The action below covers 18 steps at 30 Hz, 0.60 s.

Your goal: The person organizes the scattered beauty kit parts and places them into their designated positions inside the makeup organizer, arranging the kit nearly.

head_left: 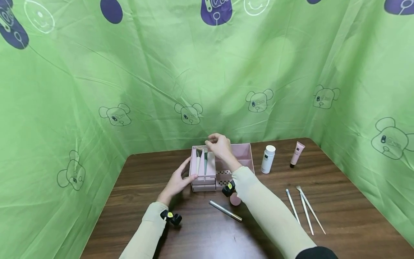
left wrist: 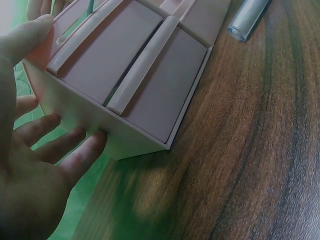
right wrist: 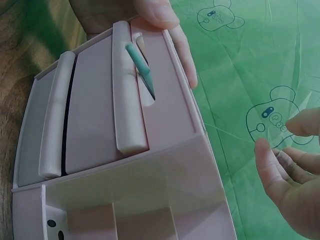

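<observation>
A pink desktop organizer [head_left: 211, 172] with two drawers stands near the table's back edge. On its upper left section are two makeup brushes, one with a pale handle [head_left: 198, 166] and one with a green handle [head_left: 205, 165]. My left hand [head_left: 176, 184] rests on the organizer's left front corner, its thumb on top and its outstretched fingertips touching the side wall. Over the organizer's back part is my right hand [head_left: 220, 146], just beyond the brushes. Its fingers [right wrist: 272, 175] are loosely bent, with a gap to the thumb and nothing visible between them.
A white bottle [head_left: 268, 160] and a pink tube [head_left: 297, 154] stand right of the organizer. Three slim white brushes [head_left: 292, 207] lie at the right. In front are a silver pen-like cylinder [head_left: 225, 210] and a round pink item [head_left: 235, 199]. Green cloth [head_left: 207, 72] surrounds the table.
</observation>
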{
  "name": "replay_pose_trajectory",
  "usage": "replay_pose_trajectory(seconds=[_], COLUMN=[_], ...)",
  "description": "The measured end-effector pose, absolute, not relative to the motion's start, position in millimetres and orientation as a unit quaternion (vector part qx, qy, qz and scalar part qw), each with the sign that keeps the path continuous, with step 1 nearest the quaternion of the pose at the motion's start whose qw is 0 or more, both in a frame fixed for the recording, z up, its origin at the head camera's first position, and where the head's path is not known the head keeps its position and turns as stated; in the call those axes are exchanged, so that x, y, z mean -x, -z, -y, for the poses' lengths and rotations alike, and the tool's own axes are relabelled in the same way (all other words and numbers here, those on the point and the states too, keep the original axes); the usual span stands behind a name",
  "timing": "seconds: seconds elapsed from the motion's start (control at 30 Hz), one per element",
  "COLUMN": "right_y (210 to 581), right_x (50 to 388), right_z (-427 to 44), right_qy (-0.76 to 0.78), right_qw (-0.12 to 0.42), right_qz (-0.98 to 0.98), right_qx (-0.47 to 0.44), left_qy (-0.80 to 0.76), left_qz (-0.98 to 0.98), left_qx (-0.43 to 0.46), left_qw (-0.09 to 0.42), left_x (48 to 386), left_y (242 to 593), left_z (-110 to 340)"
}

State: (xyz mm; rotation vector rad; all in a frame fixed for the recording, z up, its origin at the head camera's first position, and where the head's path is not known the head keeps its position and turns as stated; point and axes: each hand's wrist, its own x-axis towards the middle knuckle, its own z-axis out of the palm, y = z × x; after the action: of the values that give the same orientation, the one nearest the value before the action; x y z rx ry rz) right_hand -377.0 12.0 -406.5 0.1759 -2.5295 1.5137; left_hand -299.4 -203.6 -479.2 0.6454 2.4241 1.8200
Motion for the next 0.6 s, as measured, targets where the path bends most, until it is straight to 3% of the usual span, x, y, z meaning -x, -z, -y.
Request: replay_pose_trajectory(seconds=[0.6], right_y=[400], right_x=[367], right_z=[-20], right_qy=[-0.528], right_qw=[0.100], right_qz=[0.841], right_qx=[-0.068], left_qy=[-0.584], left_qz=[-0.784], left_qx=[-0.210], left_qw=[0.021], left_x=[301], left_y=[480], left_z=[203])
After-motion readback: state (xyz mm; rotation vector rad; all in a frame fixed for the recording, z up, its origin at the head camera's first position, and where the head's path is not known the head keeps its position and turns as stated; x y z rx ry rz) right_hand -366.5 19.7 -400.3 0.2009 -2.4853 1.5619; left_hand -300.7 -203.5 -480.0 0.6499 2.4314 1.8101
